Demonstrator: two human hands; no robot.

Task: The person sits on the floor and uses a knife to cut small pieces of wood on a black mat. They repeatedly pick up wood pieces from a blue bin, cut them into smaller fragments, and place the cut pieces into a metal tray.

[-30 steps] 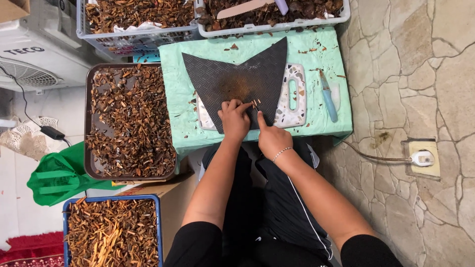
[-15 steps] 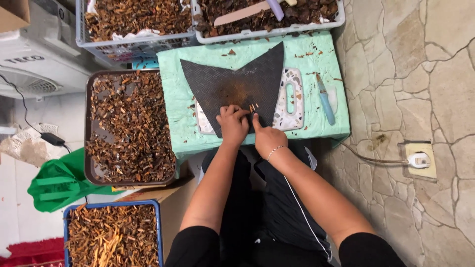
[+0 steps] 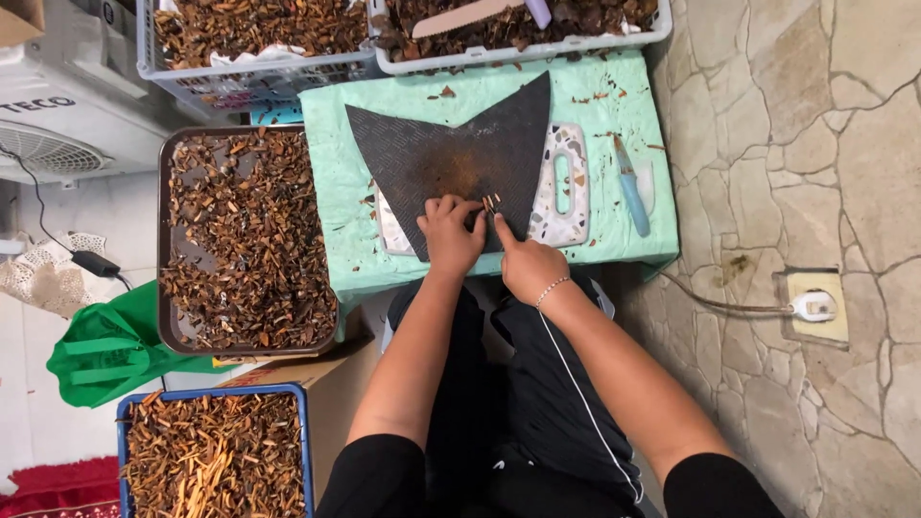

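Pinching small brown pieces (image 3: 490, 202) at frame centre, on a dark rubber mat (image 3: 451, 153).

Left hand (image 3: 449, 233) curls its fingers beside the pieces; right hand (image 3: 530, 266) extends its forefinger to them, other fingers folded. Mat overlies a speckled cutting board (image 3: 566, 182) on a mint-green cloth (image 3: 331, 182). Blue-handled knife (image 3: 630, 189) lies right of centre. Brown tray of dried chips (image 3: 245, 240) sits left; a blue crate (image 3: 216, 456) lower left.

Under your hands: dark rubber mat (image 3: 451, 153), matt, ribbed diamond texture, on a speckled plastic cutting board (image 3: 566, 182). Table cover (image 3: 336, 192) is mint cloth, matt, creased. Knife (image 3: 631, 192) w/ smooth blue plastic handle. Tray (image 3: 165, 240) looks like dull metal; bark-like bits (image 3: 249, 240) dry, rough. Floor (image 3: 796, 144) rough stone.
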